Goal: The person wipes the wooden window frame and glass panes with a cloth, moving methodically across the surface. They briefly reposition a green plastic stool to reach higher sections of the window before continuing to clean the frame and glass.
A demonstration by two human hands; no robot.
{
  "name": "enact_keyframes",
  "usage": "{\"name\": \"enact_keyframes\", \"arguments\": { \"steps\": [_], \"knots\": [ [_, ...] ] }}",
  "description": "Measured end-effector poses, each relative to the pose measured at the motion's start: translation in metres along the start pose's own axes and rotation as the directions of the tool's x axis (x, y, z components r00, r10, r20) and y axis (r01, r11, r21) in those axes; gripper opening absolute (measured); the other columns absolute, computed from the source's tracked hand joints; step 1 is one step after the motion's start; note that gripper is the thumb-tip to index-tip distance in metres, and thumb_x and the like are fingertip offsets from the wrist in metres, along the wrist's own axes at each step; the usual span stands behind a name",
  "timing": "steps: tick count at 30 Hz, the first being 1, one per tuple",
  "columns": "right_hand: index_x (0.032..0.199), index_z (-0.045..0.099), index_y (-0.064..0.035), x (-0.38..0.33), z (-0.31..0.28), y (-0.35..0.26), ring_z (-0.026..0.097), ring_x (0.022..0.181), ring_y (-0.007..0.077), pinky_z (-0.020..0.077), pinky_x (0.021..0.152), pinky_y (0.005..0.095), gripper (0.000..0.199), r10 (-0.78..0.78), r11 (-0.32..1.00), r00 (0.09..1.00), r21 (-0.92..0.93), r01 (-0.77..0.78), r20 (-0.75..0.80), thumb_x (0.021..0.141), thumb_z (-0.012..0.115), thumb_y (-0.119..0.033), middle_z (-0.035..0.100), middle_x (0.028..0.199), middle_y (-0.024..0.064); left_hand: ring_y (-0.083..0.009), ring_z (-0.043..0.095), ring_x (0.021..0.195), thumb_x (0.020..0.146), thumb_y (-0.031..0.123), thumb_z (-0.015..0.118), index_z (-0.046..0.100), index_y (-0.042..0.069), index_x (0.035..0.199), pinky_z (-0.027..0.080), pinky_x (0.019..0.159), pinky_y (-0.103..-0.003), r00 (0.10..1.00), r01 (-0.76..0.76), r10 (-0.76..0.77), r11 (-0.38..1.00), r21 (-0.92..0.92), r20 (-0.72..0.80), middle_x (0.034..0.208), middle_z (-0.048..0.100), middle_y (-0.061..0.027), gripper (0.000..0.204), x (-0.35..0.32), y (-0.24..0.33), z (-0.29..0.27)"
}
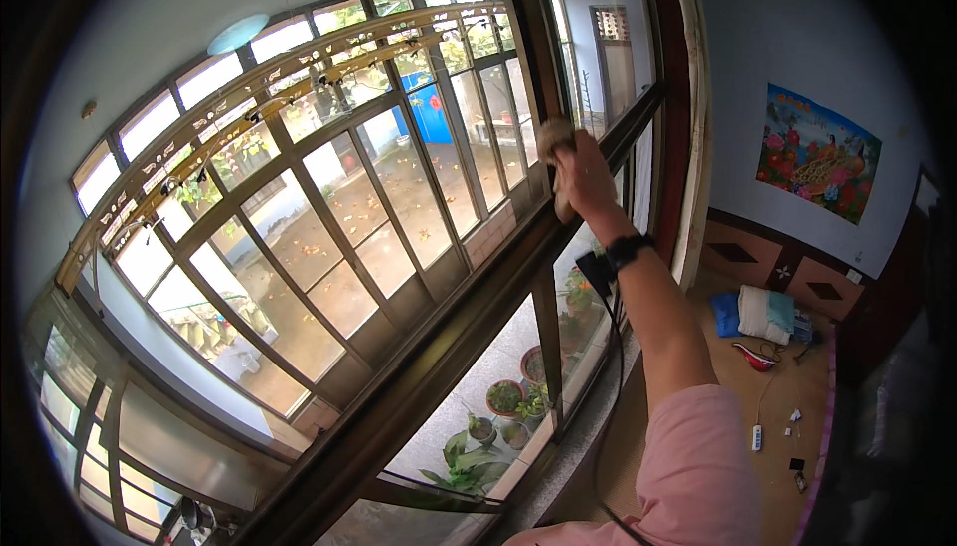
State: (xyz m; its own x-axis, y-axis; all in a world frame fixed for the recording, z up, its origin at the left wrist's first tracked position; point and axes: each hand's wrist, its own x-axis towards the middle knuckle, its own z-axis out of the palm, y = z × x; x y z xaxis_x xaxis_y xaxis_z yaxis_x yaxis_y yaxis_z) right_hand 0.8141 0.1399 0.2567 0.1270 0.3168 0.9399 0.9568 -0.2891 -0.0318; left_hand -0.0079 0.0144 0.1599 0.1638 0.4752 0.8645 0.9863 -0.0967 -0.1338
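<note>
High on the window frame (538,97), the person's right hand (583,179) is pressing a brownish cloth (554,137) against the dark upright, fingers closed over its bunched lower end. The cloth is looking soft, light and limp, likely easy to crumple and best gripped as a wad in the palm. The left hand is not showing. Below the sill, outside the glass, round pots (504,398) are holding green plants, clustered close together. On the wooden bed platform (773,396) folded bedding (766,314) is lying.
</note>
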Motion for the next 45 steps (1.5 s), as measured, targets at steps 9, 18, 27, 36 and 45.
{"name": "enact_keyframes", "arguments": {
  "steps": [9,18,27,36,45],
  "knots": [
    [0.101,0.071,-0.001,-0.045,-0.027,0.042,0.068,0.098,0.0357,0.0548,0.086,0.044,0.021,0.029,0.944,0.865,0.271,-0.189,0.501,0.081,0.071,-0.01,0.069,0.098,0.0196,-0.0521,0.053,0.124,0.107,0.043,0.043,0.056,-0.011,0.128,0.042,0.108,-0.06,0.999,-0.052,0.052,0.999,-0.013,-0.013,0.133,0.055,-0.0352,0.059,0.002,-0.01,0.001],
    [0.109,0.069,0.0032,0.024,-0.069,0.078,0.072,0.098,0.0347,0.0565,0.084,0.0451,0.047,0.759,0.581,0.65,0.491,-0.649,-0.039,0.08,0.084,-0.03,0.073,0.101,0.0213,-0.0507,0.054,0.123,0.106,0.035,0.042,0.057,-0.01,0.128,0.044,0.107,-0.06,0.998,-0.055,0.055,0.998,0.003,-0.012,0.132,0.056,-0.0339,0.052,0.0,-0.01,-0.001],
    [0.108,0.062,0.0101,0.021,-0.007,0.043,0.069,0.087,0.029,0.0567,0.081,0.0425,0.032,0.83,0.54,0.343,0.788,-0.296,-0.44,0.084,0.072,-0.008,0.068,0.101,0.021,-0.0495,0.053,0.126,0.106,0.038,0.046,0.056,-0.01,0.131,0.042,0.11,-0.058,0.998,-0.061,0.061,0.998,-0.008,0.002,0.135,0.054,-0.0334,0.055,-0.002,-0.018,0.003],
    [0.107,0.062,-0.002,-0.093,0.05,-0.029,0.064,0.1,0.0365,0.0505,0.093,0.0438,0.029,0.506,0.523,0.862,0.785,-0.331,0.026,0.082,0.074,-0.005,0.065,0.104,0.0165,-0.0488,0.051,0.129,0.106,0.044,0.043,0.055,-0.009,0.133,0.04,0.112,-0.057,0.999,-0.045,0.045,0.999,-0.015,0.001,0.138,0.053,-0.0323,0.061,-0.007,-0.022,0.008],
    [0.125,0.06,-0.002,-0.077,0.06,0.06,0.059,0.115,0.046,0.0495,0.099,0.0483,0.047,0.591,0.765,0.795,0.409,-0.498,-0.136,0.079,0.069,-0.004,0.064,0.117,0.025,-0.0486,0.052,0.128,0.107,0.046,0.04,0.054,-0.009,0.132,0.042,0.11,-0.057,0.998,-0.054,0.054,0.998,0.022,0.028,0.137,0.054,-0.0324,0.063,-0.003,-0.017,0.001]
  ]
}}
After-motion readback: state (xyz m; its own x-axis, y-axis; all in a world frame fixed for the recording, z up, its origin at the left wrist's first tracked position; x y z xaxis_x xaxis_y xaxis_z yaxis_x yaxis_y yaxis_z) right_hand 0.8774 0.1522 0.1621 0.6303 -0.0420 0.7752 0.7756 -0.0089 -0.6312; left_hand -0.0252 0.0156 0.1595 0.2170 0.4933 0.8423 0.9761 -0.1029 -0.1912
